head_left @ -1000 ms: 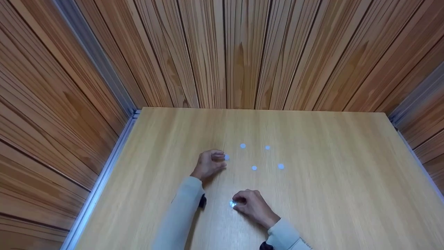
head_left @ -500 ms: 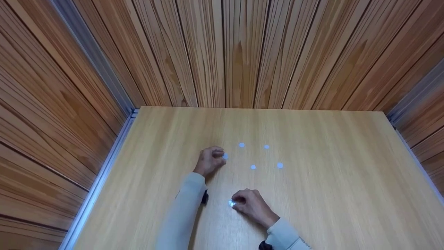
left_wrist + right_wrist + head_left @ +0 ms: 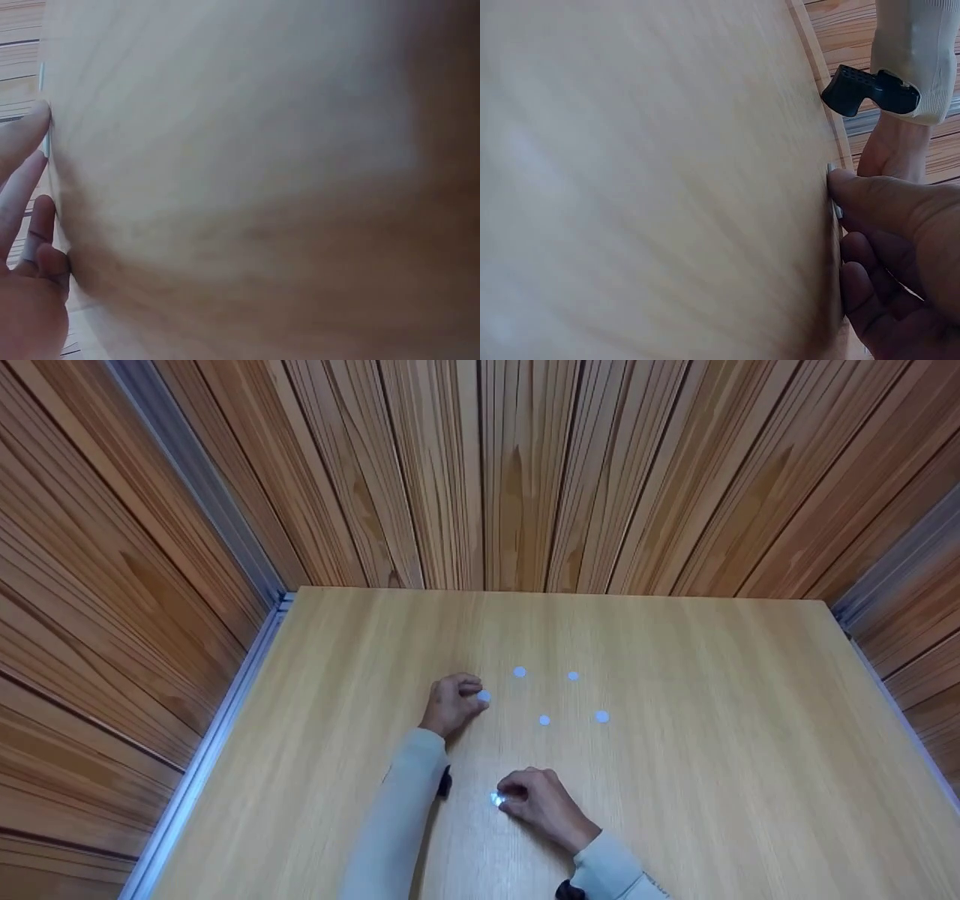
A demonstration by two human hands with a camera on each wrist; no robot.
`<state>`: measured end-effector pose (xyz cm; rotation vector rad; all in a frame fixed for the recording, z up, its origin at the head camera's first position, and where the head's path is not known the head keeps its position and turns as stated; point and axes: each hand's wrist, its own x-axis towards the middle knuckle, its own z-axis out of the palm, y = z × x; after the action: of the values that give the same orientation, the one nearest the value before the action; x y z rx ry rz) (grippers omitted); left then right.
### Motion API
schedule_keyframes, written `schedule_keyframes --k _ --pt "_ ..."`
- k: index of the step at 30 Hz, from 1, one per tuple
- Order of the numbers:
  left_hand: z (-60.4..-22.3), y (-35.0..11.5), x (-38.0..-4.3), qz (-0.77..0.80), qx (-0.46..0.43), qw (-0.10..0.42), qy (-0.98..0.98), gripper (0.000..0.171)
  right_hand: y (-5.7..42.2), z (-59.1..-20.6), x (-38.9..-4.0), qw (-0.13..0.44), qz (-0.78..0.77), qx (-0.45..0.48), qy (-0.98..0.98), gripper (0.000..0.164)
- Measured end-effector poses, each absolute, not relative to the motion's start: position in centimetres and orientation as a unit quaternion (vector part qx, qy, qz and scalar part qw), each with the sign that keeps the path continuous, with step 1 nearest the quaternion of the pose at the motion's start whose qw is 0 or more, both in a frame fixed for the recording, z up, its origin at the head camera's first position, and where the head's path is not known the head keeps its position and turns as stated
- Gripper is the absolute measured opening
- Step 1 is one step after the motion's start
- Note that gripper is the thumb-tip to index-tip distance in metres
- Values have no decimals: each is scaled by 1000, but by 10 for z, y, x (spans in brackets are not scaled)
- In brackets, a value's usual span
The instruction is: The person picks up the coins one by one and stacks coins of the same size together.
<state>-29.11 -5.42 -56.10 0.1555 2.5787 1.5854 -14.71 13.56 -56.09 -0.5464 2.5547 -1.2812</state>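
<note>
In the head view my left hand [image 3: 453, 706] rests at the table, its thumb and forefinger at opposite edges of a flat white disc [image 3: 484, 697]. The left wrist view catches those fingers low against the tabletop, with a thin pale edge [image 3: 43, 79] by the thumb. Nearer to me, my right hand [image 3: 549, 804] pinches a small shiny whitish piece [image 3: 496, 799] between thumb and forefinger, close over the wood. From the right wrist the same piece [image 3: 830, 171] looks thin and flat, partly covered by the thumb; its exact kind I cannot tell.
Several more white discs lie spread out ahead: two farther back [image 3: 520, 672], one in the middle [image 3: 544, 720] and one to the right [image 3: 602, 717]. The light wooden table [image 3: 712, 735] meets plank-patterned walls [image 3: 517, 472] behind and at both sides.
My left thumb has moved up and in toward the forefinger, coming to the edge of the disc. The right hand keeps its pinch. The whole view has shifted slightly.
</note>
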Motion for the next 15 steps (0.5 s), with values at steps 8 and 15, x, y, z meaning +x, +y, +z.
schedule_keyframes --k 8,15 --pt "-560 -53 -292 513 61 43 855 30 135 -560 -147 126 -442 -185 869 15" --pt "-558 -52 -290 509 48 47 858 26 136 -559 -148 133 -441 -181 869 14"
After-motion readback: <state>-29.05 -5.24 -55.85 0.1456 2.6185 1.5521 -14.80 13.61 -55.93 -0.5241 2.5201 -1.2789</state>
